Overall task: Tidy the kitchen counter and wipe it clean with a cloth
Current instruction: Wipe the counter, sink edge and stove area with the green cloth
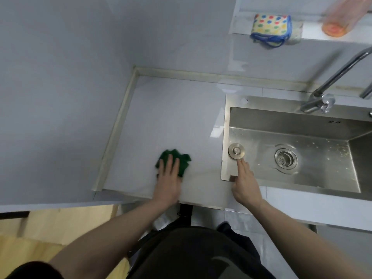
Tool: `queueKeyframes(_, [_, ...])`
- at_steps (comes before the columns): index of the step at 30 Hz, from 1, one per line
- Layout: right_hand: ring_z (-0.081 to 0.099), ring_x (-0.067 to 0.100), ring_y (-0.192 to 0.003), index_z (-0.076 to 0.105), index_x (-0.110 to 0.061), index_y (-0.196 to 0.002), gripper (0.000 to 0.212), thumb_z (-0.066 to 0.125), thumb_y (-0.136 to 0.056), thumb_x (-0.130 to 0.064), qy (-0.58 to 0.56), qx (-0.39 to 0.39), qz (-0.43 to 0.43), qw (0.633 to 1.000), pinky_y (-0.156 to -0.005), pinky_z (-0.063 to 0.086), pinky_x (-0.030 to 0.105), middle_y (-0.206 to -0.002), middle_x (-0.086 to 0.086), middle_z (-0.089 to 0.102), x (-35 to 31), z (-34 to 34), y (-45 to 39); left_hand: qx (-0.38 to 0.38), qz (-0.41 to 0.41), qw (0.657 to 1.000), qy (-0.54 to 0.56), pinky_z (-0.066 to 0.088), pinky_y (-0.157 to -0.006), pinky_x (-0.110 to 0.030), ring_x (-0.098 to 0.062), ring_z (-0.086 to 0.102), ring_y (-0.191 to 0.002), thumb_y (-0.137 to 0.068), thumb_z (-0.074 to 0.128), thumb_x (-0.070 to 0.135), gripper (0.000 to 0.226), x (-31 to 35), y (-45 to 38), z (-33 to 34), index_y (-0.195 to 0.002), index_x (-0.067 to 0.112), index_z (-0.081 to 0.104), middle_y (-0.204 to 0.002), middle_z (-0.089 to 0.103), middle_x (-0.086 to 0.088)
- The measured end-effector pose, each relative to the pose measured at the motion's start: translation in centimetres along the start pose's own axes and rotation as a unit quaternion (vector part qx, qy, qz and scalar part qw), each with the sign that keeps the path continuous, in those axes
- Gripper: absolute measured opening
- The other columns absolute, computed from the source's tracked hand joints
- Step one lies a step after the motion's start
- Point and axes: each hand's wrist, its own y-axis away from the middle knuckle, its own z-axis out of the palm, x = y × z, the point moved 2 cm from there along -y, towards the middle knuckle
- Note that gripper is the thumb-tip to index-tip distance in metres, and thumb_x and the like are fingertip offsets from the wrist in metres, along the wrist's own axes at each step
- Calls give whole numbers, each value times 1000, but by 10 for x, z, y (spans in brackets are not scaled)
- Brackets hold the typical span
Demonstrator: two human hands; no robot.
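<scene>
Flat and outstretched, the left hand point(168, 177) presses a crumpled green cloth point(174, 161) onto the pale grey kitchen counter point(171, 117), fingers straight and laid over the cloth's near half while the rest of the fabric bunches out beyond the fingertips. Just behind the wrist lies the counter's front edge; off to the hand's left, a cream sealing strip point(118, 127) marks where the surface meets the grey wall. Well apart to the right, the right hand point(244, 182) reaches over the corner of a stainless steel sink point(302, 115), fingers extended and held together, the tips at or just short of a round metal sink plug point(236, 151) lying inside the basin (contact cannot be judged from this angle); it grips nothing. Farther right of that hand sits the drain strainer point(285, 159) in the basin floor, flecked with residue nearby. Beyond the sink's back rim stands a chrome faucet point(330, 85). Higher on the wall, a ledge carries a polka-dot sponge cloth point(270, 27) with blue trim and a blurred orange container point(338, 19).
</scene>
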Motion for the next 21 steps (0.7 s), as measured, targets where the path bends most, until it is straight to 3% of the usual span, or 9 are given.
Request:
queueKeyframes(2, [15, 35, -152, 17, 0, -157, 81, 46, -81, 4, 38, -22, 29, 999, -124, 18, 45, -165, 17, 18, 16, -3, 7, -30, 47, 998, 13, -3, -125, -55, -41, -12, -153, -102, 42, 19, 69, 51, -9, 24, -162, 12, 8, -168, -9, -11])
queueKeyframes(7, [27, 40, -144, 22, -3, -154, 74, 48, -86, -11, 105, -34, 64, 992, -111, 35, 55, -159, 17, 25, 53, -13, 30, -91, 95, 990, -44, 4, -124, -58, -45, -13, -152, -97, 46, 17, 79, 150, -35, 65, -162, 13, 1, -168, -14, -11])
queueKeyframes(9, [18, 36, -149, 16, -9, -157, 73, 49, -93, -24, 129, -63, 86, 986, -114, 30, 55, -164, 11, 16, 64, -13, 42, -111, 109, 986, -58, 3, -124, -57, -44, -12, -152, -95, 47, 16, 80, 162, -40, 69, -162, 15, 4, -169, -13, -8])
queueKeyframes(15, [-12, 37, -153, -7, -18, -160, 87, 37, -98, -61, 127, -110, 126, 978, -121, 10, 60, -168, 6, -13, 60, 3, 50, -101, 232, 960, -120, 10, -126, -53, -38, 2, -152, -98, 49, 27, 67, 106, -38, 48, -160, 19, 24, -168, 14, -9])
queueKeyframes(21, [-24, 52, -145, -20, -27, -157, 96, 22, -89, -81, 121, -130, 157, 971, -115, 1, 72, -164, 4, -29, 34, 17, 37, -35, 109, 985, -128, 15, -124, -55, -38, 12, -154, -99, 42, 25, 63, -33, -25, -1, -159, 10, 26, -167, 16, -13])
